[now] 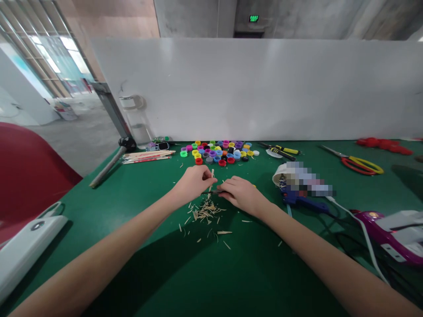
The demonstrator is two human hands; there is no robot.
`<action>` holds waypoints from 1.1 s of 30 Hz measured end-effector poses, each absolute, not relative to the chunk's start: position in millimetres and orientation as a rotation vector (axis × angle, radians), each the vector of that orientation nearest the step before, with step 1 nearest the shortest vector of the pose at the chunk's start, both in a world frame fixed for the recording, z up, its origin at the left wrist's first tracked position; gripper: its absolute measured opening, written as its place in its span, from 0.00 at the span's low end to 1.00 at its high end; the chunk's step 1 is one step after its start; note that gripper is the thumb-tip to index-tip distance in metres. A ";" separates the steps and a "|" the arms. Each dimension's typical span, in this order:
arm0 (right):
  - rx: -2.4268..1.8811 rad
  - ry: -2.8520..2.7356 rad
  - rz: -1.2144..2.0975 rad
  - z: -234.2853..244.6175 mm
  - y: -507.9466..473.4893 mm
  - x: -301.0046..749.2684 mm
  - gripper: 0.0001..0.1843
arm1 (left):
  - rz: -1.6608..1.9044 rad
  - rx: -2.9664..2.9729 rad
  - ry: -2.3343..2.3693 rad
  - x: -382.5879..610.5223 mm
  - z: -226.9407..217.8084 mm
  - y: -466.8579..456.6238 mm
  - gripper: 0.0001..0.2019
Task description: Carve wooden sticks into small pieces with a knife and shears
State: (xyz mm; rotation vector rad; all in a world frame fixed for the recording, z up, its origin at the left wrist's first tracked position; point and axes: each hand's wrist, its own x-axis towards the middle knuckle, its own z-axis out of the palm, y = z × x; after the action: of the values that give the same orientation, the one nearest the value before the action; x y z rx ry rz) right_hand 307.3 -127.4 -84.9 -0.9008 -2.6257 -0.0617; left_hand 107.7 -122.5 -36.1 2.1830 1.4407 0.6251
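Note:
My left hand (194, 181) is closed, its thumb and fingers pinching a thin pale wooden stick (212, 172) that stands roughly upright. Facing it, my right hand (243, 193) is closed around a knife, whose thin dark blade (209, 192) points left and crosses the stick low down. The knife's handle is mostly hidden in the fingers. Directly beneath both hands lies a loose pile of wood shavings (205, 212), with a larger chip (224, 232) and other slivers scattered nearer to me.
Colourful bottle caps (216, 153) spread behind my hands. Wooden sticks (148, 156) and a hammer (110, 169) lie left. To the right are pliers (280, 150), a blue glue gun (302, 200), scissors (358, 164) and a purple power strip (383, 229) with cables. A white board (251, 92) stands behind.

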 end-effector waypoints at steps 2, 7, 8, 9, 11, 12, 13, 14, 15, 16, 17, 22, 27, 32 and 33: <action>-0.899 -2.631 -0.064 -84.9 -127.9 307.1 0.08 | 0.620 2.199 1.404 108.9 -34.1 -124.9 0.10; -0.892 -2.629 -0.070 -86.1 -127.0 305.0 0.07 | 0.583 2.227 1.359 102.9 -35.1 -119.6 0.10; -0.891 -2.636 -0.073 -86.3 -126.7 304.3 0.07 | 0.577 2.222 1.320 100.6 -35.7 -117.4 0.10; -0.891 -2.646 -0.078 -86.4 -126.4 303.6 0.07 | 0.572 2.209 1.265 98.4 -36.2 -115.4 0.10; -0.892 -2.667 -0.088 -86.7 -126.1 302.5 0.08 | 0.565 2.166 1.131 94.3 -36.2 -112.4 0.09; -0.892 -2.676 -0.091 -86.9 -126.0 302.2 0.08 | 0.559 2.139 1.067 92.6 -35.8 -111.5 0.09; -0.892 -2.680 -0.093 -87.2 -125.9 302.0 0.08 | 0.552 2.112 1.013 91.2 -35.3 -110.9 0.08; -0.892 -2.683 -0.091 -87.5 -125.8 302.0 0.08 | 0.543 2.088 0.967 89.9 -34.9 -110.5 0.08; -0.890 -2.685 -0.086 -87.9 -125.6 302.1 0.08 | 0.536 2.068 0.924 88.7 -34.5 -110.3 0.08; -0.886 -2.689 -0.080 -88.2 -125.4 302.3 0.08 | 0.529 2.053 0.882 87.7 -34.4 -110.1 0.07; -0.881 -2.694 -0.075 -88.6 -125.2 302.5 0.08 | 0.527 2.042 0.845 86.7 -34.5 -109.8 0.07; -0.857 -2.714 -0.081 -90.0 -124.2 302.6 0.08 | 0.523 2.039 0.717 83.3 -36.0 -107.3 0.09; -0.873 -2.709 -0.079 -88.9 -124.9 301.3 0.07 | 0.487 2.085 0.698 82.0 -33.7 -106.7 0.10; -0.858 -2.677 -0.076 -86.3 -128.2 303.0 0.08 | 0.474 2.121 0.714 82.7 -33.8 -104.9 0.11; -0.858 -2.657 -0.062 -85.8 -128.8 303.8 0.09 | 0.487 2.128 0.734 82.8 -34.8 -103.9 0.11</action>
State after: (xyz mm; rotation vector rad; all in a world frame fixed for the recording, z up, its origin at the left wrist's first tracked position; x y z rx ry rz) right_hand 303.8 -128.8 -85.8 -0.8581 -2.6565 -0.0622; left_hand 82.8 -103.9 -34.8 2.1277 0.7335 0.4866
